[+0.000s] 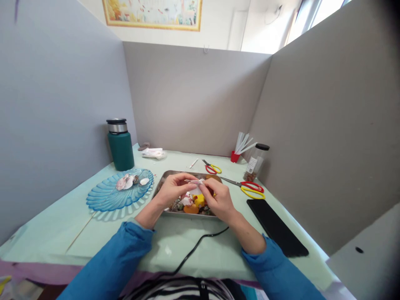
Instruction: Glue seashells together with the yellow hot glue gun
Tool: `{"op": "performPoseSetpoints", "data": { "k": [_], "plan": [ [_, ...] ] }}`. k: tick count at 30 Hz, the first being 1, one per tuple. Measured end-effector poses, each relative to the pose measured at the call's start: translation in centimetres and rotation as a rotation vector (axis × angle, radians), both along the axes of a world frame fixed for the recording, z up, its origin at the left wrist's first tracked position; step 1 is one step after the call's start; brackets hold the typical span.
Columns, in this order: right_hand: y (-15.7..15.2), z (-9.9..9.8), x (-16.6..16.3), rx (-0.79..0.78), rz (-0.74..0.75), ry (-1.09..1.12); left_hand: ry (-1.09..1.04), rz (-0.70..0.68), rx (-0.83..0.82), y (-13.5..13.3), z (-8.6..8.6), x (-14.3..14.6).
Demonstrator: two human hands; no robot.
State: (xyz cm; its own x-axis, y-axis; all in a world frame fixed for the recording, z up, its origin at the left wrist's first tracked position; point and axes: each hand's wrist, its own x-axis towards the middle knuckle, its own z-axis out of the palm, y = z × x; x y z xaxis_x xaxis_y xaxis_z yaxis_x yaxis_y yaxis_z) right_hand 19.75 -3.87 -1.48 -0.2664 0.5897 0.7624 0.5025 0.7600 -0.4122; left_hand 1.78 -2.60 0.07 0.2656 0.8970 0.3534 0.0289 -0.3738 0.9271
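My left hand (171, 191) and my right hand (220, 201) meet above a metal tray (191, 215). Between the fingertips of both is a thin, pale seashell (194, 181), seen nearly edge-on and partly covered by the fingers. Below them, the tray holds several shells and stones, among them a white shell with reddish marks (187, 199), a yellow piece (199, 201) and an orange piece (191, 208). The wrists hide parts of the tray's left and right sides.
Left are a blue scalloped plate (106, 195) bearing shells, a green bottle (121, 151) and a thin stick (80, 232). Right lie scissors (252, 188), smaller scissors (213, 168), a black phone-like slab (275, 227), a jar (255, 163) and a red cup (235, 157) of white sticks. A black cable (200, 241) crosses in front.
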Motion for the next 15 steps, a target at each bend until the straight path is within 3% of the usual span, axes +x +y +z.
{"op": "performPoseSetpoints", "data": {
  "k": [15],
  "plan": [
    [-0.19,0.03,-0.09,0.026,-0.028,0.029,0.019,0.053,0.265,-0.04,0.20,-0.06]
  ]
}}
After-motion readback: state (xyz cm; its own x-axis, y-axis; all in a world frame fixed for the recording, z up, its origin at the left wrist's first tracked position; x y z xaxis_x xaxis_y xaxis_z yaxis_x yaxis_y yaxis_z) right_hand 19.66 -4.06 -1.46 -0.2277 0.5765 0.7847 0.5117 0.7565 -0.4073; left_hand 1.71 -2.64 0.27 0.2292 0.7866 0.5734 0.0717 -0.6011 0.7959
